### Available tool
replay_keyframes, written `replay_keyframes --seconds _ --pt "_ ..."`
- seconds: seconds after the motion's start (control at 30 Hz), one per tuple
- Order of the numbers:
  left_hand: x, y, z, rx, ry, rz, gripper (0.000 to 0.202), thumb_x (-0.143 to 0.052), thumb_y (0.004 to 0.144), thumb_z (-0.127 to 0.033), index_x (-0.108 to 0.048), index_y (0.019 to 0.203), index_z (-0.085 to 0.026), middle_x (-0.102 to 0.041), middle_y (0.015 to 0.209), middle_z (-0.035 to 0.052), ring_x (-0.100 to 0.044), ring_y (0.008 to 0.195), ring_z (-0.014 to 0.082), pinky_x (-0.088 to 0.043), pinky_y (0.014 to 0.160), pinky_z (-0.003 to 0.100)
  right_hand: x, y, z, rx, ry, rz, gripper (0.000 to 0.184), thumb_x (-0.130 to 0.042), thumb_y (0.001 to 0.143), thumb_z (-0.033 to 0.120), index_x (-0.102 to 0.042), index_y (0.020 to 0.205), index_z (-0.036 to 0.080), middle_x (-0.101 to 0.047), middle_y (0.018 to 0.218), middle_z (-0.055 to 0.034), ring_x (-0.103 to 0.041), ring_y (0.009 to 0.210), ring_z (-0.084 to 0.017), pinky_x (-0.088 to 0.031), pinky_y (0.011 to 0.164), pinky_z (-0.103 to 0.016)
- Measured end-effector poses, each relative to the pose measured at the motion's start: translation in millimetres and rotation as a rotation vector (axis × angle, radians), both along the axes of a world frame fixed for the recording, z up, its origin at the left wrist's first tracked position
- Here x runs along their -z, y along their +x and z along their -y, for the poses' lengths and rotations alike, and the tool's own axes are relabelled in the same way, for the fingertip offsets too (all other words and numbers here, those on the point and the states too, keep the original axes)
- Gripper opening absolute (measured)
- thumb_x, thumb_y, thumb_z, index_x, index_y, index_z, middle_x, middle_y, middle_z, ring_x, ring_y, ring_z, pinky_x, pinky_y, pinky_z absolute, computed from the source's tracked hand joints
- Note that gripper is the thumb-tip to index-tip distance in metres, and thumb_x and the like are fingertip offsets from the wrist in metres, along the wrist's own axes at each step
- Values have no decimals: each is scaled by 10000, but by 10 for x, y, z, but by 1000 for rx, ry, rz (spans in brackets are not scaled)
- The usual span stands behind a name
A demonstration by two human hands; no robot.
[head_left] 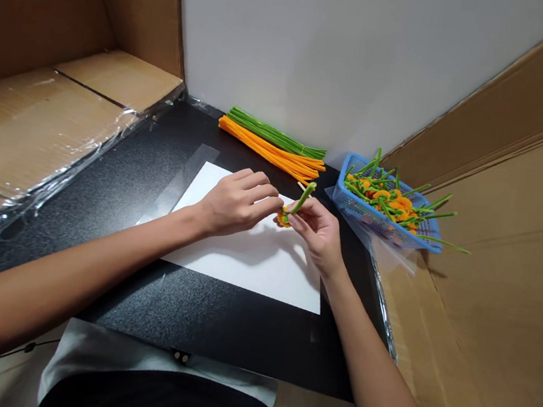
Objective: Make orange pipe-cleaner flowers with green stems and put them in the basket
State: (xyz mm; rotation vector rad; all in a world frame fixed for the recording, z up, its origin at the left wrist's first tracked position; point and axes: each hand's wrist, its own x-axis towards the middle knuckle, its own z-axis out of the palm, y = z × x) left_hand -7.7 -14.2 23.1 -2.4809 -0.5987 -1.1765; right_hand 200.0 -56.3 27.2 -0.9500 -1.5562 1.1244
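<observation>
Over the white sheet, both hands meet at a small pipe-cleaner flower with an orange head and a green stem that sticks up and to the right. My right hand is closed on it, thumb and fingers pinching the flower near where the stem begins. From the left, my left hand reaches in with its fingers curled and its fingertips at the orange head. Those fingertips are partly hidden, but they appear to pinch the flower too. A thin pale stick end shows beside the stem, above my right hand.
A bundle of green pipe cleaners and one of orange pipe cleaners lie at the back by the wall. A blue basket at the right holds several orange and green flowers. Cardboard walls flank the black table.
</observation>
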Motion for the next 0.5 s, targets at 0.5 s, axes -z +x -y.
replay_keyframes --seconds 0.5 --pt "12 180 204 -33 -569 356 28 -658 847 -182 -683 837 -173 -702 696 -1 -584 637 138 -424 596 255 79 -50 48 226 372 350 69 -640 894 231 -649 962 225 -696 922 -28 -692 833 -179 -591 807 -345"
